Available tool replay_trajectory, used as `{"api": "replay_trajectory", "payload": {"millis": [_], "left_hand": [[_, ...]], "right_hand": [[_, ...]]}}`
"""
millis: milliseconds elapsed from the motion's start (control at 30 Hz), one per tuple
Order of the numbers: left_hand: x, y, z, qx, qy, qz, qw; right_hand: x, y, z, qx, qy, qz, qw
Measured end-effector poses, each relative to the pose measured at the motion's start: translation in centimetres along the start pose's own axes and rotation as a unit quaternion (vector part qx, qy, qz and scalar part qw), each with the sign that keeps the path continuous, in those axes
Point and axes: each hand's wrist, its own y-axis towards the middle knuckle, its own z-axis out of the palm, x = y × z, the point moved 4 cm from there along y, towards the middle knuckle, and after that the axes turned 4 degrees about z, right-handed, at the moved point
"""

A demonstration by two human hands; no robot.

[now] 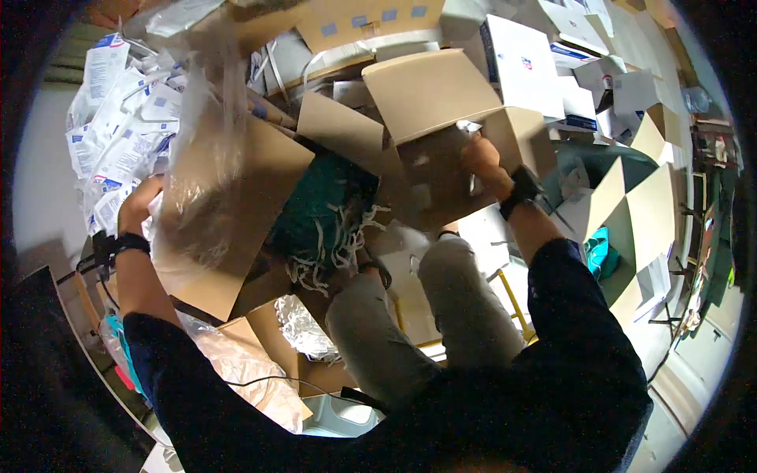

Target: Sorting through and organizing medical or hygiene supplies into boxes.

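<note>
My right hand [482,160] is closed on a small white packet [468,126] above an open cardboard box [432,87] at centre right. Part of the packet sticks out past the fingers. At the left, my left hand [139,206] has its fingers curled beside a heap of white printed packets [130,150] in clear plastic. Its fingertips are partly hidden near a cardboard flap [236,193] with clear film over it, and what they grip cannot be made out. Between my hands, a box holds dark green cloth [330,197] with many white ties hanging over its edge.
White cartons [524,67] are stacked at the far right. Another open box [654,221] with a teal item [601,254] stands at the right. Below left, a box holds silvery crumpled wrap [303,329] beside peach-coloured plastic-wrapped material [244,363]. A black cable [276,378] runs across my front.
</note>
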Motion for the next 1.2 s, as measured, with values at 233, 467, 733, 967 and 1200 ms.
{"api": "replay_trajectory", "payload": {"millis": [233, 467, 733, 967, 1200], "left_hand": [[-1.4, -14.0, -2.8, -0.451, 0.019, 0.120, 0.884], [-24.1, -13.8, 33.4, -0.368, -0.007, 0.338, 0.866], [-23.3, -15.4, 47.9, -0.333, -0.184, 0.340, 0.860], [-19.5, -15.1, 54.3, -0.161, -0.152, 0.422, 0.879], [-20.1, -18.0, 58.7, -0.398, 0.067, 0.424, 0.811]], "right_hand": [[2.6, -13.1, -10.3, 0.144, 0.586, -0.034, 0.797], [5.9, -28.2, -12.9, 0.127, 0.660, -0.187, 0.717], [6.1, -40.8, -14.1, 0.115, 0.308, -0.366, 0.871], [4.7, -39.9, -11.7, 0.031, 0.288, -0.401, 0.869], [2.1, -40.3, -12.1, 0.117, 0.543, -0.203, 0.806]]}}
